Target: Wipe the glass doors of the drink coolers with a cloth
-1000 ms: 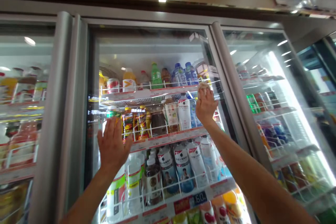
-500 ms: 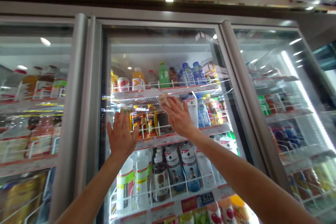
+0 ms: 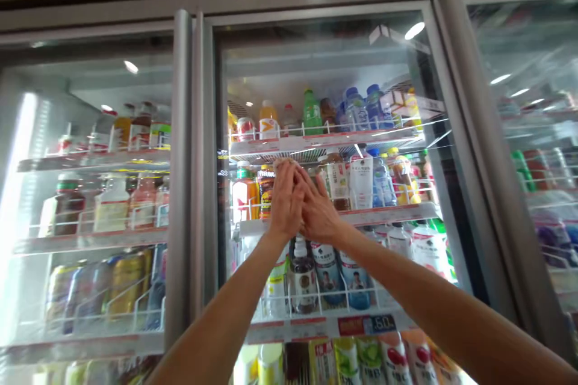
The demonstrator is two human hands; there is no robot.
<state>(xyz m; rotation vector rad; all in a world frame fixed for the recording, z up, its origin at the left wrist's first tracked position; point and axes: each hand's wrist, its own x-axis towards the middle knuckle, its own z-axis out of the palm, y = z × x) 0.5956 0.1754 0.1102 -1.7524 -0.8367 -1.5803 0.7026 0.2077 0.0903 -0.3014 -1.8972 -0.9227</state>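
Observation:
Both my hands are raised against the glass door (image 3: 316,60) of the middle drinks cooler, touching each other. My left hand (image 3: 283,204) lies flat with its fingers stretched upward. My right hand (image 3: 321,210) leans in from the right, its fingers crossing onto the left hand's fingers. A small pale wad (image 3: 284,162), perhaps a cloth or tissue, shows at the fingertips where the hands meet, pressed on the glass. Which fingers pin it is hard to tell. Behind the glass stand shelves of bottles (image 3: 361,177).
Vertical metal door handles (image 3: 183,162) stand left of my hands, and another (image 3: 478,132) to the right. A second cooler with bottles and cans (image 3: 112,204) is on the left, a third (image 3: 542,150) on the right. Price strips (image 3: 365,325) line the wire shelves.
My right hand slid left across the glass with the pale wad. My left hand moved right until the two met. My view shifted left and down.

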